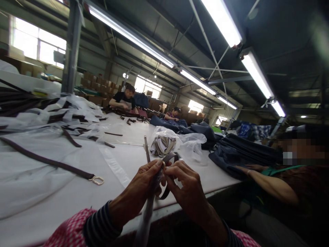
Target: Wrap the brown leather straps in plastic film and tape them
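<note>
Near the table's front edge, a dark strap (171, 157) curls in a loop between my two hands. My left hand (145, 180) is closed around the strap, with a small gold-coloured ring or buckle (163, 165) at its thumb. Clear plastic film (145, 219) hangs down below that hand. My right hand (186, 187) pinches the strap beside the metal piece; its fingertips partly hide the contact. Behind the left hand, a narrow strap end (146, 149) points away across the white table (123, 130). To the left lies another strap (48, 160) with a metal clasp (97, 180).
A plastic bag of folded pale strips (163, 144) stands just beyond my hands. Dark blue fabric (228, 159) is piled at right, where a co-worker's arm (272, 185) rests. Straps and plastic sleeves (74, 109) heap at left by a post (70, 51). Two people work farther back.
</note>
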`<state>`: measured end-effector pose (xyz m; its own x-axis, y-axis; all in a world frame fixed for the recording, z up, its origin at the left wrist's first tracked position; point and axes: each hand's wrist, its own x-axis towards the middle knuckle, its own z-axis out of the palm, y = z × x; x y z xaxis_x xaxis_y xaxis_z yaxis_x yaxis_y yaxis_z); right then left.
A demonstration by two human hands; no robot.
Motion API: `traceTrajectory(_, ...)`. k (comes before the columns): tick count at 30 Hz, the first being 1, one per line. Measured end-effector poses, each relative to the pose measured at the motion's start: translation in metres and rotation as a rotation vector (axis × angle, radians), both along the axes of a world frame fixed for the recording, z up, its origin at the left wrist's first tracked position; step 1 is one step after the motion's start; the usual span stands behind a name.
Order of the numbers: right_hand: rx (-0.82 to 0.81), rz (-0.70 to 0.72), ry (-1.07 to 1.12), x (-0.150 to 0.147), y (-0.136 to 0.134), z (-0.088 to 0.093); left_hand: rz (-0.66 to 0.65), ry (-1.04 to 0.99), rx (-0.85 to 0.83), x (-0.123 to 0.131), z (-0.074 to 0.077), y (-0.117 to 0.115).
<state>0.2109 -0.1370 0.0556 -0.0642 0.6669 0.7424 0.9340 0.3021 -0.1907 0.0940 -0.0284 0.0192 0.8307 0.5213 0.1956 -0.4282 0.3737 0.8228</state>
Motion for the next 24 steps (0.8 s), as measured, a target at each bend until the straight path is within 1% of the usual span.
traceTrajectory(4,0.018,-0.007,0.022,0.001,0.0008,0.0001,0.013,-0.035,0.047,-0.0003,-0.0013,-0.0003)
traceTrajectory(9,-0.047,0.016,0.147,0.0035,-0.0009,-0.0026,-0.016,-0.024,0.002,-0.003,0.0034,-0.0019)
traceTrajectory(15,0.009,0.038,0.101,0.0032,-0.0001,-0.0032,-0.055,-0.015,-0.021,-0.0052,0.0067,-0.0013)
traceTrajectory(18,0.006,0.054,0.083,0.0032,0.0009,-0.0023,-0.087,-0.029,-0.022,-0.0065,0.0079,-0.0005)
traceTrajectory(24,0.009,0.086,0.07,0.0029,0.0008,-0.0003,-0.086,-0.019,0.03,-0.0073,0.0054,0.0029)
